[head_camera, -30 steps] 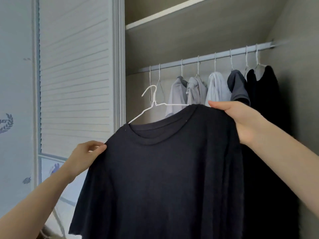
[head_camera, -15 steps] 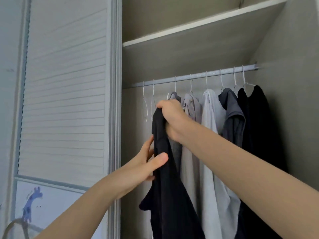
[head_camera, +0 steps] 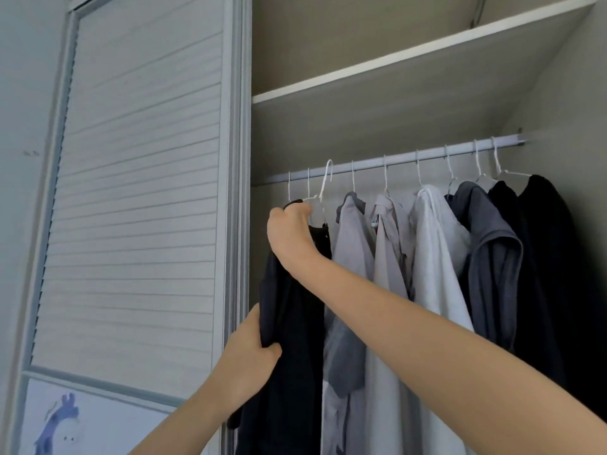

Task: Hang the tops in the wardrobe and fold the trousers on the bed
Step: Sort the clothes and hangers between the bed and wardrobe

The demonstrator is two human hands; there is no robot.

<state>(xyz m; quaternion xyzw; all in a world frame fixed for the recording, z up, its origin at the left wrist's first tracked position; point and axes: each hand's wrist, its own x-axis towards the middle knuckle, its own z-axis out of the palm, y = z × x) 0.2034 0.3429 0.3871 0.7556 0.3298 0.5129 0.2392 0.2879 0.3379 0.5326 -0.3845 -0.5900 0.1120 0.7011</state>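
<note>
The right hand (head_camera: 290, 238) is closed around the neck of a white hanger (head_camera: 323, 188) carrying a dark top (head_camera: 295, 323), lifting its hook up to the rail (head_camera: 394, 159) at the left end of the wardrobe, just left of the grey tops (head_camera: 387, 257) hung there. The left hand (head_camera: 253, 359), lower and nearer, pinches the dark top's side, probably to keep the cloth from swinging or bunching. Whether the hook sits fully on the rail I cannot tell.
</note>
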